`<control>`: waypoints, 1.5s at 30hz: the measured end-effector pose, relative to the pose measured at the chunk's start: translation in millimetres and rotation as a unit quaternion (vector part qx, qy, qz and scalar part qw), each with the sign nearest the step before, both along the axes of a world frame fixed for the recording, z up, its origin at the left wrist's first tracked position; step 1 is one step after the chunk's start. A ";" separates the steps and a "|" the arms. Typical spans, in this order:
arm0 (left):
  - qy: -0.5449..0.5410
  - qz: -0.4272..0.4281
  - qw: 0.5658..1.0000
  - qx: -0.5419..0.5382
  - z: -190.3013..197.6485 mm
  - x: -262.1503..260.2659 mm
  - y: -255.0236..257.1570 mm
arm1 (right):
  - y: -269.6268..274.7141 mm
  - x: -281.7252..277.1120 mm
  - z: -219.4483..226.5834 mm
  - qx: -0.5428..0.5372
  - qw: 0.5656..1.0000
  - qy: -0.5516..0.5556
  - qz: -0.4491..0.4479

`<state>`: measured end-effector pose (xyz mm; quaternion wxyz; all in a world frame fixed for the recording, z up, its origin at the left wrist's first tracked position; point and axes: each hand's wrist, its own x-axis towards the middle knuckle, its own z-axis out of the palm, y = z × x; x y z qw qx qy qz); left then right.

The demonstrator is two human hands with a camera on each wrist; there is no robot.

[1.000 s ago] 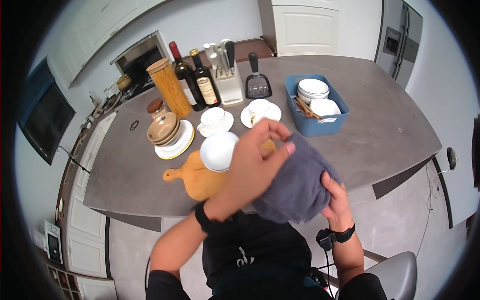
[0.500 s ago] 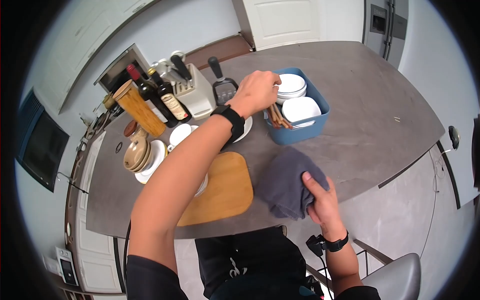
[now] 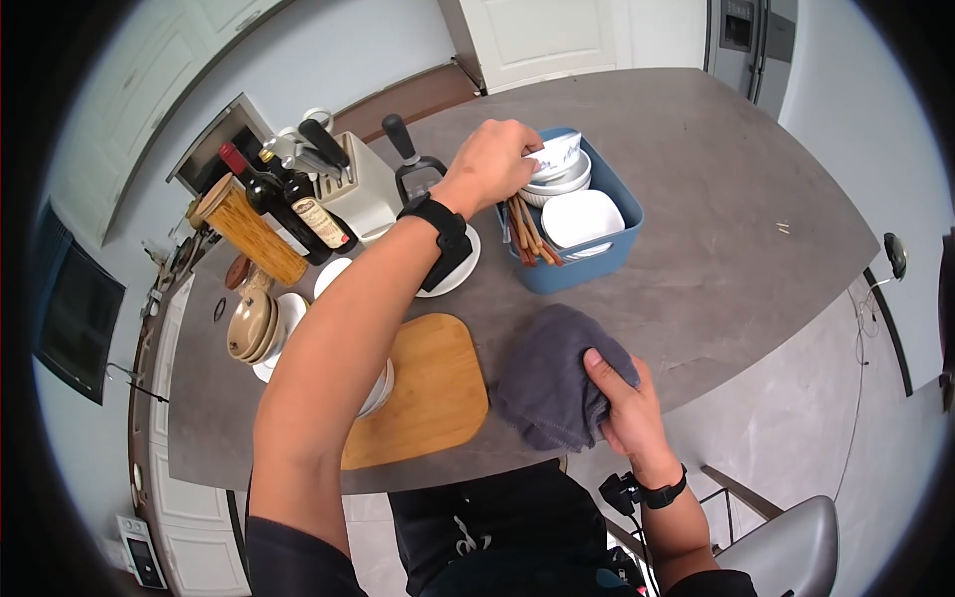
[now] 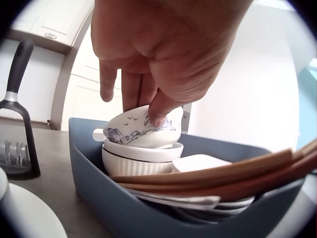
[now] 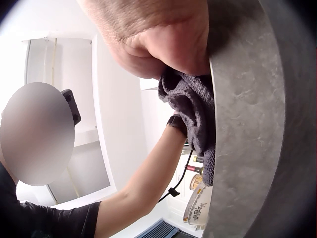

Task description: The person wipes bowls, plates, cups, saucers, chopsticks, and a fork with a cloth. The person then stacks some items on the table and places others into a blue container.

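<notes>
My left hand point(image 3: 492, 164) reaches over the blue basket point(image 3: 582, 277) and pinches a white bowl point(image 4: 143, 129) with a dark blue landscape pattern, thumb on its outer wall. Tilted, the bowl sits right above the stack of ribbed white bowls point(image 4: 136, 162) inside the basket. White square dishes point(image 3: 582, 219) and brown chopsticks point(image 3: 529, 231) lie in front of that stack. My right hand point(image 3: 632, 413) grips a bunched dark grey towel point(image 3: 557, 378) by the table's front edge, thumb on top; the other fingers are mostly hidden.
A wooden cutting board point(image 3: 438, 383) lies near the front edge, a white bowl point(image 3: 378, 393) on it partly behind my left forearm. Tan bowls point(image 3: 251, 326), a pasta jar point(image 3: 254, 234), wine bottles point(image 3: 274, 214) and a knife block point(image 3: 363, 189) stand at the left.
My left hand has gone from beside the towel to the basket, and a bowl there now tips up in its fingers. The right hand keeps hold of the towel. The head view has shifted.
</notes>
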<state>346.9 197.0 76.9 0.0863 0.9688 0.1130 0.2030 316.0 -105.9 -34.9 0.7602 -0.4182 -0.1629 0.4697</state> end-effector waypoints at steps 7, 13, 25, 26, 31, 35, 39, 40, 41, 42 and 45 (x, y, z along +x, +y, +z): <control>-0.222 0.028 0.936 -0.272 39.7 -98.6 -42.2 | 2.2 -1.8 -11.0 0.063 0.995 0.053 -0.050; -0.277 -0.083 0.795 -0.533 24.5 -246.2 -139.8 | -9.4 -55.4 2.8 0.122 0.987 -0.052 -0.095; -0.192 -0.020 0.830 -0.524 -57.3 -389.6 -216.6 | 8.7 -203.8 59.4 0.139 0.611 -0.777 -0.052; -0.187 -0.030 0.805 -0.562 -59.3 -394.5 -219.6 | 12.0 -203.9 63.6 0.138 0.610 -0.778 -0.049; -0.164 -0.064 0.810 -0.559 -57.7 -406.2 -221.9 | 25.7 -191.9 86.4 0.144 0.684 -0.715 -0.017; -0.185 -0.092 0.772 -0.602 -48.3 -413.5 -231.8 | 18.6 -174.1 101.0 0.091 0.892 -0.412 0.159; -0.278 -0.131 0.698 -0.647 -54.5 -412.2 -231.0 | 20.0 -180.9 74.0 0.153 0.947 -0.260 0.108; -0.327 -0.137 0.673 -0.649 -57.1 -409.5 -228.1 | 17.8 -190.9 66.7 0.160 0.960 -0.229 0.029; -0.374 -0.143 0.647 -0.649 -59.7 -406.2 -225.8 | 14.7 -198.6 60.1 0.130 0.970 -0.206 0.005; -0.371 -0.142 0.647 -0.650 -61.6 -402.0 -225.1 | 15.6 -207.1 45.8 0.112 0.976 -0.187 -0.013; -0.439 -0.051 0.727 -0.526 -68.1 -383.5 -231.2 | 16.0 -238.4 23.7 0.174 0.973 -0.150 -0.020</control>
